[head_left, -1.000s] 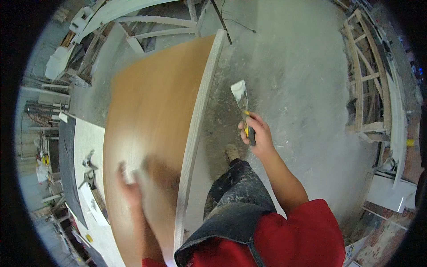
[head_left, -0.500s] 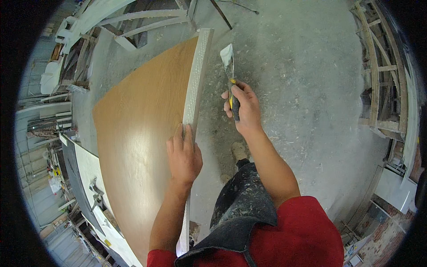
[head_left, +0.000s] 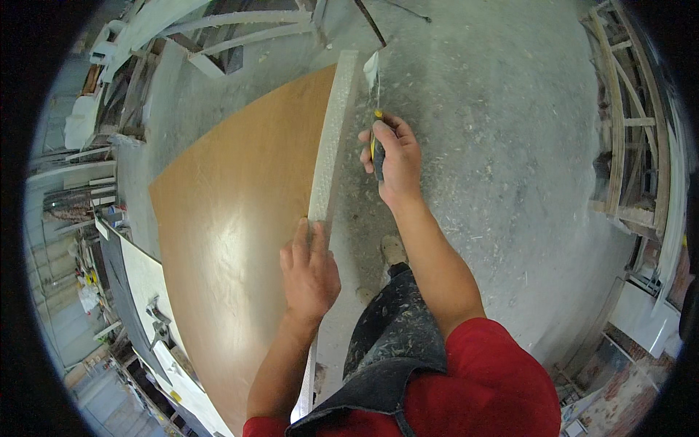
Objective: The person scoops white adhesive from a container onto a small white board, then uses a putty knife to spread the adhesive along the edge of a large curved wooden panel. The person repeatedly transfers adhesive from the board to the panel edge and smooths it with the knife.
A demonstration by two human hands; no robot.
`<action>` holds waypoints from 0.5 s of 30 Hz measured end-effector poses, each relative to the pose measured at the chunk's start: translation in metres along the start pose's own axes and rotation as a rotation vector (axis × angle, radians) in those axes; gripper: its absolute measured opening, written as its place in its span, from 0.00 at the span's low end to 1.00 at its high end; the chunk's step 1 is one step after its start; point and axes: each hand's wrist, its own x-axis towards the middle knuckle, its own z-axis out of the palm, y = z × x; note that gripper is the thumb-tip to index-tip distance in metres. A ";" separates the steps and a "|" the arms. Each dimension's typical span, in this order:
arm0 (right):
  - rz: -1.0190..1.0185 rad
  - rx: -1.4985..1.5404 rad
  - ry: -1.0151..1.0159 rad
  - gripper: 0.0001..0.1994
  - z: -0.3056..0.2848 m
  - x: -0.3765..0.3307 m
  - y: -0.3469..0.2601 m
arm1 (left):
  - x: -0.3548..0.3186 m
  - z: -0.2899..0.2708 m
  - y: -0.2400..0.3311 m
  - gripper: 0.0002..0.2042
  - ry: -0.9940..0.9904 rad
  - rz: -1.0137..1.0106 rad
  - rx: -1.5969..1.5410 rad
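Note:
A wide, glossy wood-toned panel [head_left: 226,197] with a curved far edge stretches along my left side. Its right edge carries a pale, rough-textured strip [head_left: 329,153]. My left hand [head_left: 309,269] rests on this edge, fingers stretched forward and touching the strip. To the right of it, my right hand [head_left: 397,156] is wrapped round the black-and-yellow handle of a putty knife [head_left: 378,149]. The blade points away from me, with a lump of white paste [head_left: 371,71] near its tip. The blade is beside the strip's far end; whether they touch I cannot tell.
Wooden frames [head_left: 633,124] stand along the right side. More framing [head_left: 233,33] is at the far left. Beyond the panel at left is a white board [head_left: 149,269] with a metal clamp-like piece [head_left: 156,313]. The speckled concrete floor [head_left: 510,182] lies to my right.
My right hand has moved the putty knife slightly farther away and its blade has turned more edge-on. My left hand has shifted slightly right and nearer, along with the panel's edge in view.

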 end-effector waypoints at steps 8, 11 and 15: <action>-0.082 -0.100 0.047 0.17 -0.001 0.014 -0.004 | 0.004 -0.002 0.012 0.36 -0.023 0.003 -0.051; -0.108 -0.158 0.061 0.19 -0.002 0.021 -0.008 | 0.005 -0.002 0.019 0.36 -0.027 -0.010 -0.067; -0.190 -0.245 0.059 0.18 -0.010 0.022 0.002 | 0.007 -0.002 0.019 0.36 -0.031 0.000 -0.070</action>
